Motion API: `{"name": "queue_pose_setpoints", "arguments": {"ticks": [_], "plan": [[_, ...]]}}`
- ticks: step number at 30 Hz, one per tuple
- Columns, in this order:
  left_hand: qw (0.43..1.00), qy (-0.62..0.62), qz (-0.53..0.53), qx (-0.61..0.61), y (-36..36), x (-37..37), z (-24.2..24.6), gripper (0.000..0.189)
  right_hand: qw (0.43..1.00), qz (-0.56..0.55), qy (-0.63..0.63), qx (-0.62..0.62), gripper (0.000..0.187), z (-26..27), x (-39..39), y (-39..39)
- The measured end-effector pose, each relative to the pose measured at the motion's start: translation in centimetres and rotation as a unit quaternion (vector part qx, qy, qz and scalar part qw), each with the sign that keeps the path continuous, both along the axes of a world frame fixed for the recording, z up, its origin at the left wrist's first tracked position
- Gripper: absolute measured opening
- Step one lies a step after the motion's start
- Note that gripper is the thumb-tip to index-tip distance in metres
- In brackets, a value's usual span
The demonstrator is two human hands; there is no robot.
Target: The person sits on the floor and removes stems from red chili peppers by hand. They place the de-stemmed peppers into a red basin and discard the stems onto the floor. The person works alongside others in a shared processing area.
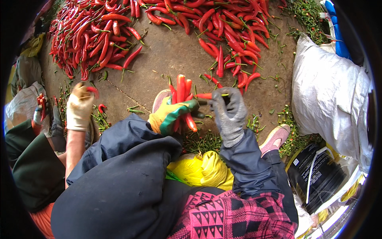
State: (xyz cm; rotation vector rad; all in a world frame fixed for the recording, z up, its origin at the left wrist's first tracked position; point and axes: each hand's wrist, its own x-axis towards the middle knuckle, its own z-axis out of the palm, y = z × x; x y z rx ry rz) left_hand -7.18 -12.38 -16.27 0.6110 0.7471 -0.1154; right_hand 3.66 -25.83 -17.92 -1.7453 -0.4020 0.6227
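Several red chili peppers [181, 89] stand bunched in my left hand [173, 115], which wears a yellow and green glove and is closed around them. Just to its right, my right hand [229, 115], in a grey glove, pinches one more red chili pepper [204, 96] near its green stem; the pepper lies sideways, its tip close to the bunch. Ahead on the floor, a pile of red chili peppers [220, 22] spreads out, with loose ones nearest me. Green stems [206, 142] lie scattered below my hands.
Another pile of red chilies [86, 38] lies at the upper left. A co-worker's gloved hand [80, 107] is at the left, blurred, with a red pepper. A white woven sack [325, 86] and a black bucket [316, 173] stand at the right; a yellow bag [206, 170] lies between my legs.
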Motion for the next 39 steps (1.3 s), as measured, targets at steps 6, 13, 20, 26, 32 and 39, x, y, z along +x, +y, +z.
{"name": "queue_pose_setpoints", "arguments": {"ticks": [6,13,20,26,32,39], "plan": [[0.993,0.018,0.109,0.043,-0.4,0.1,-0.4,0.03,0.97,0.137,-0.17,-0.105,0.018,1.1,-1.5,0.4],[0.989,0.066,0.121,0.051,-0.3,0.4,-0.6,0.018,0.977,0.162,0.133,-0.042,0.025,1.1,-1.2,0.3],[0.997,0.015,0.061,0.032,-0.2,0.0,-0.1,0.024,0.835,0.123,0.536,0.016,0.023,2.7,-0.1,-0.6],[0.997,-0.008,0.071,-0.006,-0.2,-0.2,-1.5,0.029,0.806,0.215,0.546,0.08,0.02,1.8,1.1,-1.6],[0.996,0.038,0.079,0.014,-0.4,0.0,-1.3,0.021,0.882,0.384,-0.164,-0.217,0.027,0.9,2.8,-4.7],[0.998,0.048,0.015,0.03,0.0,0.0,-1.5,0.024,0.849,0.168,-0.322,-0.383,0.023,-2.4,4.5,-1.9]]}}
